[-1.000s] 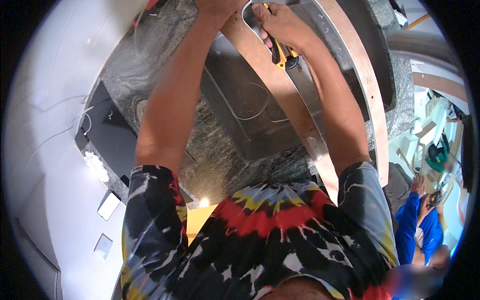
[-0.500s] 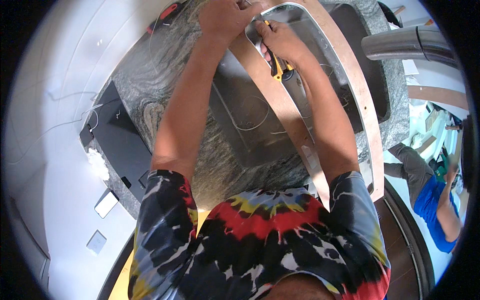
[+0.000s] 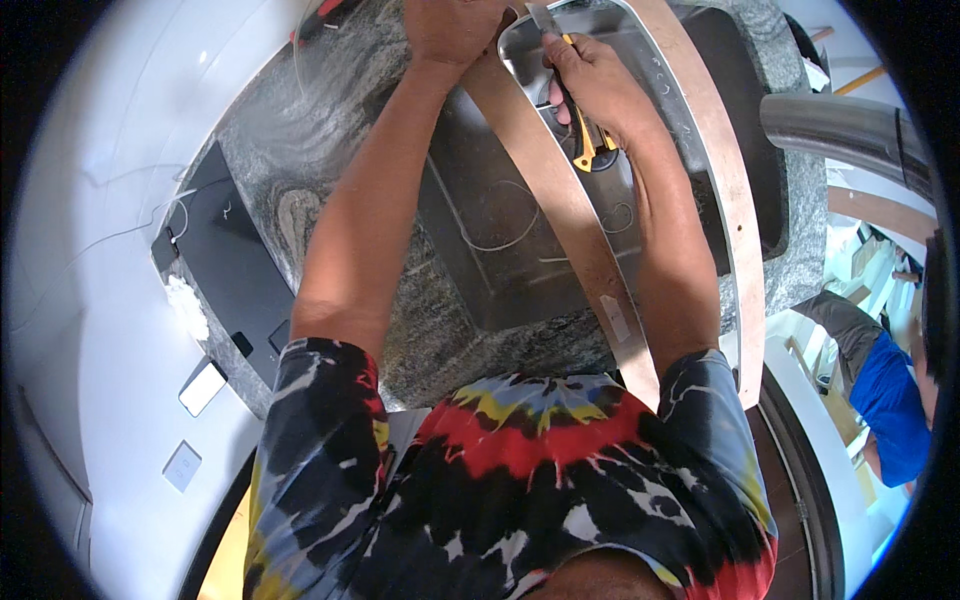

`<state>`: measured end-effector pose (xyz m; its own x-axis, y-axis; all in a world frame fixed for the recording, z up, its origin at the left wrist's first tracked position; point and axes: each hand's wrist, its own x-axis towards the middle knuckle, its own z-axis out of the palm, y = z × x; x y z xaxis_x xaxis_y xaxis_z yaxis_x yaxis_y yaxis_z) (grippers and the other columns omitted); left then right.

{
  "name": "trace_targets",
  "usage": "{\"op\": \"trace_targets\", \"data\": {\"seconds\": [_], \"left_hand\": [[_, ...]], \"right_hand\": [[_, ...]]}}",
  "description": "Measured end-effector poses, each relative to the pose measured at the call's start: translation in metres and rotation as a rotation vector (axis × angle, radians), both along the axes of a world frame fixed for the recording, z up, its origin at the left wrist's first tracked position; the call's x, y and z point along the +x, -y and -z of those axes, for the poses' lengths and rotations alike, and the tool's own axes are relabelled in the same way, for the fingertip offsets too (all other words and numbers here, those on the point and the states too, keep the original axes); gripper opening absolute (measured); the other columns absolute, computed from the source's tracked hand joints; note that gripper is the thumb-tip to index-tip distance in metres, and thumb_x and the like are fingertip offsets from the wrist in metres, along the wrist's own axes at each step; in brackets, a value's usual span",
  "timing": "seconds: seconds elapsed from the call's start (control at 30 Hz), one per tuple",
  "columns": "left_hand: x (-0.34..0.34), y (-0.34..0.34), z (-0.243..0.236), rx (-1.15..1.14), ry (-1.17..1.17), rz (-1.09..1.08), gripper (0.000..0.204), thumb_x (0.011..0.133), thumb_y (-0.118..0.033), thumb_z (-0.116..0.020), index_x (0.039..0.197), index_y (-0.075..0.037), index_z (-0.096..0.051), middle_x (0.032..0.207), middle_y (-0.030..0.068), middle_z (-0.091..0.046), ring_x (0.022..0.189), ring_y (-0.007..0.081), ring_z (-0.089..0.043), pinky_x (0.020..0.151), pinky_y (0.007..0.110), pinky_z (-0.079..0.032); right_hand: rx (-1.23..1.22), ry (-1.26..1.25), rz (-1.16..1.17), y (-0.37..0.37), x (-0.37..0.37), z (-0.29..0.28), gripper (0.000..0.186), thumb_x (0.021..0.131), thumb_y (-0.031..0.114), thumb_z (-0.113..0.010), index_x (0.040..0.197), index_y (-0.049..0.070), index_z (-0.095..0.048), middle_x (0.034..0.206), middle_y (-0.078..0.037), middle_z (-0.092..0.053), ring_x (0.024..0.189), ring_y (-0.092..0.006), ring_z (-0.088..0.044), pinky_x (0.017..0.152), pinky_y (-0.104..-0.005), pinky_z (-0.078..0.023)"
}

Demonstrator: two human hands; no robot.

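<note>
A long, narrow wooden frame [image 3: 560, 195] with a white inner edge lies over a dark sink [image 3: 500, 290] set in a grey stone counter. My left hand [image 3: 455, 30] is closed at the frame's far left corner, partly cut off by the picture's upper edge; its fingertips are hard to see. In my right hand [image 3: 605, 90] is a yellow and black utility knife [image 3: 587, 145], its blade pointing away toward the inner edge of that corner. My right forearm reaches through the frame's opening.
A red and black tool [image 3: 325, 8] lies at the counter's far left. Thin white string [image 3: 500, 245] curls in the sink. A black flat panel [image 3: 235, 235] is on the left, and a metal faucet [image 3: 840, 130] juts in from the right. Another person in blue [image 3: 890, 395] is farther right.
My right hand and the knife have moved slightly right and nearer, and the blade now shows clear of my left hand. The view has shifted a little; the other person has moved.
</note>
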<state>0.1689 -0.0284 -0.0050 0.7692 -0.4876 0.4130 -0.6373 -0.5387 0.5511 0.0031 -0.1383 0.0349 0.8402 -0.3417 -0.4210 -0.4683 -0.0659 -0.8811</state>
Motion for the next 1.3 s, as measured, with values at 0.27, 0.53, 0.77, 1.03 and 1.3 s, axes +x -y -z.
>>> {"op": "trace_targets", "data": {"seconds": [0.27,0.53,0.77,1.03,1.3], "left_hand": [[-0.004,0.003,-0.003,-0.106,-0.001,-0.020,0.025,0.081,-0.020,-0.070,0.070,0.002,-0.068,0.069,0.0266,-0.062,0.064,0.0463,-0.063,0.060,0.052,-0.048],[-0.001,0.006,-0.009,-0.115,0.019,0.005,0.024,0.077,-0.019,-0.071,0.067,0.002,-0.065,0.067,0.0270,-0.061,0.063,0.0463,-0.062,0.057,0.052,-0.048],[0.000,0.005,-0.009,-0.084,0.000,-0.007,0.024,0.077,-0.020,-0.069,0.066,0.001,-0.065,0.066,0.0265,-0.061,0.063,0.0466,-0.063,0.058,0.053,-0.049],[0.000,0.011,-0.003,-0.074,0.002,-0.003,0.025,0.079,-0.021,-0.068,0.067,0.000,-0.066,0.069,0.0261,-0.063,0.065,0.0468,-0.064,0.061,0.055,-0.050],[0.011,0.000,-0.003,0.020,0.047,-0.079,0.034,0.084,-0.032,-0.069,0.073,0.000,-0.069,0.074,0.0271,-0.066,0.071,0.0465,-0.067,0.066,0.055,-0.052]], "right_hand": [[-0.068,-0.080,-0.081,-0.004,-0.001,-0.012,0.043,0.107,0.038,-0.050,0.097,-0.003,-0.060,0.066,-0.010,-0.065,0.053,-0.0187,-0.065,0.057,-0.0349,-0.053],[-0.052,-0.087,-0.114,-0.001,0.002,-0.014,0.042,0.108,0.037,-0.051,0.100,-0.004,-0.059,0.065,-0.010,-0.064,0.052,-0.0170,-0.064,0.053,-0.0324,-0.052],[-0.047,-0.071,-0.145,0.005,0.005,-0.006,0.043,0.109,0.040,-0.051,0.096,-0.001,-0.059,0.063,-0.005,-0.060,0.049,-0.0125,-0.058,0.047,-0.0286,-0.048],[-0.060,-0.117,-0.167,0.007,0.017,-0.006,0.045,0.108,0.043,-0.052,0.095,0.001,-0.059,0.062,-0.003,-0.058,0.048,-0.0111,-0.058,0.045,-0.0281,-0.047],[0.024,-0.083,-0.221,0.002,0.029,0.001,0.044,0.108,0.042,-0.051,0.097,0.000,-0.059,0.063,-0.005,-0.059,0.049,-0.0138,-0.058,0.046,-0.0298,-0.049]]}}
